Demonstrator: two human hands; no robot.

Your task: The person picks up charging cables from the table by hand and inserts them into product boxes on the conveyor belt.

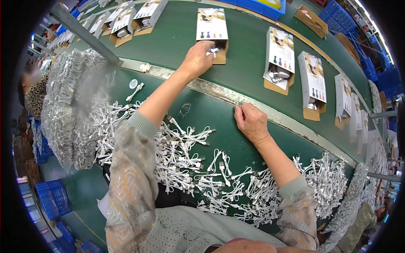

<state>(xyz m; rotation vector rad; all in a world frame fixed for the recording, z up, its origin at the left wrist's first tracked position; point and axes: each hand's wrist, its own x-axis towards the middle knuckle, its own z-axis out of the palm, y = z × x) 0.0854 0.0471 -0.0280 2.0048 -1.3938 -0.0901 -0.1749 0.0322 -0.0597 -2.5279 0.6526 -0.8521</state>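
My left hand reaches across to the open lower end of a white printed box lying on the green conveyor. Its fingers are pinched at the opening, beside something shiny and silvery; what they grip is partly hidden. Near the metal rail, my right hand is curled with the thumb against the fingers, and I cannot make out whether anything is inside. Below both hands, short white USB cables lie in loose heaps on the green bench. A single cable lies apart on the left.
More printed boxes with open brown flaps line the conveyor on both sides. A worn metal rail divides bench and belt. Bagged cables are stacked at left beside a metal post. A person sits beyond.
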